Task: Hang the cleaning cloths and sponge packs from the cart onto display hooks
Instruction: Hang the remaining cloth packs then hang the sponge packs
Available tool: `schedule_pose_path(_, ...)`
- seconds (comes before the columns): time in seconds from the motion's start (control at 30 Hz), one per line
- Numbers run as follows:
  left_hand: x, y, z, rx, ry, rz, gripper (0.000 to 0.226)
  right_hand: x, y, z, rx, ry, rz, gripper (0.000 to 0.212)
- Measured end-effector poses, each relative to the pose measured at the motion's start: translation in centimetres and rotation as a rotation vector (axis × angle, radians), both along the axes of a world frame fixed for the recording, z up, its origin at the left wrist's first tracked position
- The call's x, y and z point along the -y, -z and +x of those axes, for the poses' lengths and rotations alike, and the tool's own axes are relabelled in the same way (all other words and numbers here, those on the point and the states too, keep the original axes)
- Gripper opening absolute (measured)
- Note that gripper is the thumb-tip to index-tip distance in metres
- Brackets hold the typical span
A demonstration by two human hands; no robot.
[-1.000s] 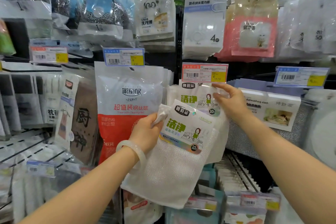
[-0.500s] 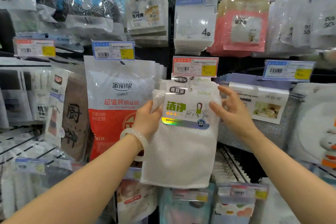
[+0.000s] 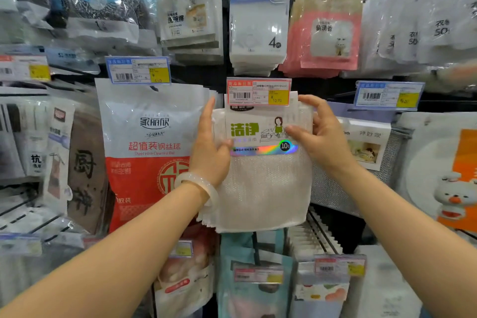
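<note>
Head view, looking forward at a crowded shop display wall. White cleaning cloth pack held upright at centre, long axis vertical, top edge tucked just behind a red-bordered price tag; hook itself hidden behind that tag, so cannot tell whether the pack's hole is threaded on yet. Left hand grasping the pack's left edge, thumb over the front, fingers behind or alongside. Right hand grasping the upper right edge, thumb lying across the printed card, fingers curled at the top corner. Both hands level with the pack and equally near; hook directly above and behind, so likely a short push back onto the hook remains.

Cloth soft, woven, waffle-textured, slightly translucent, square-cornered. Header card glossy, with green characters and an iridescent foil strip. More identical packs layered behind. Just left, a slick red-and-white steel wool bag. Above, a white sponge pack and a pink bag, both smooth plastic. Cart not in view.
</note>
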State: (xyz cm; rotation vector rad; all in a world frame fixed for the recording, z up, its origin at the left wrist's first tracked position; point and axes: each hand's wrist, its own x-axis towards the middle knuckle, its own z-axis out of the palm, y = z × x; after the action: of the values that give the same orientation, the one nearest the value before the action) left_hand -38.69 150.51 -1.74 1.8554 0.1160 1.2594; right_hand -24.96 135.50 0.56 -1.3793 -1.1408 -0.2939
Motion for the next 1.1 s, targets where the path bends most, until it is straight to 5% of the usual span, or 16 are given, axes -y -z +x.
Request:
schedule_pose_path(0.33, -0.6, 0.1, 0.4, -0.1, -0.054, 0.017, 0.079, -0.8, 0.3, 0.2, -0.01, 0.035, -0.052, 0.053)
schedule_pose_path(0.47, -0.9, 0.3, 0.7, -0.116, -0.064, -0.197, 0.084, -1.4, 0.5, 1.0, -0.089, 0.087, -0.167, 0.056)
schedule_pose_path(0.6, -0.3, 2.0, 1.3, -0.274, -0.297, -0.126, 0.061, -2.3, 2.3, 0.9, -0.133, 0.17, -0.13, 0.072)
schedule_pose_path(0.77, -0.1, 4.4, 2.2, -0.404, -0.213, -0.234, 0.081, -3.1, 5.6, 0.6, -0.14, 0.227, -0.196, 0.105)
schedule_pose_path(0.87, -0.1, 5.3, 2.9, -0.51, -0.135, -0.32, 0.093, -2.7, 6.4, 1.4, -0.235, 0.173, -0.216, 0.1)
schedule_pose_path(1.0, -0.4, 5.6, 3.3, -0.413, 0.062, -0.401, 0.088, -1.1, 7.2, 2.7, -0.326, 0.205, -0.317, 0.078)
schedule_pose_path(1.1, -0.1, 5.8, 3.5, -0.408, -0.1, -0.279, 0.093, -1.0, 7.5, 2.8, -0.314, 0.259, -0.322, 0.08)
